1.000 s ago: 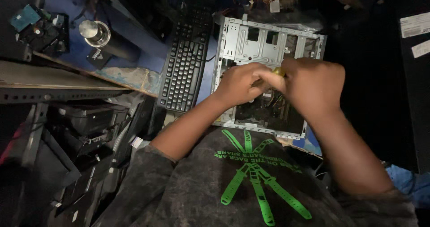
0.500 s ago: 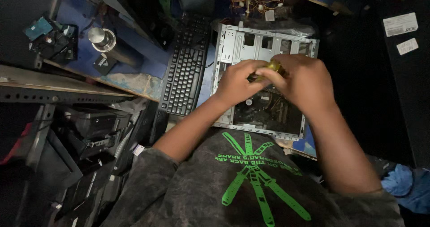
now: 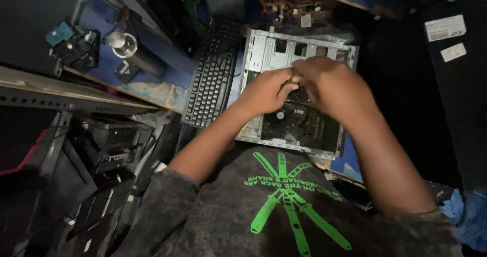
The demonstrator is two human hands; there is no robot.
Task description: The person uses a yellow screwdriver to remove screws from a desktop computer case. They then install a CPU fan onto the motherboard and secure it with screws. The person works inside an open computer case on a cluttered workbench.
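Both hands [image 3: 304, 87] shifted slightly over computer case [image 3: 264, 54], keyboard [image 3: 210, 82] beside.

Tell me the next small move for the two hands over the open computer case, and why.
Probably keep the left hand steadying while the right hand works the small yellowish tool tip pinched between them. Both hands meet above the circuit board inside the open case, and they hide what sits under the tip, so a slow, small adjustment looks safest.
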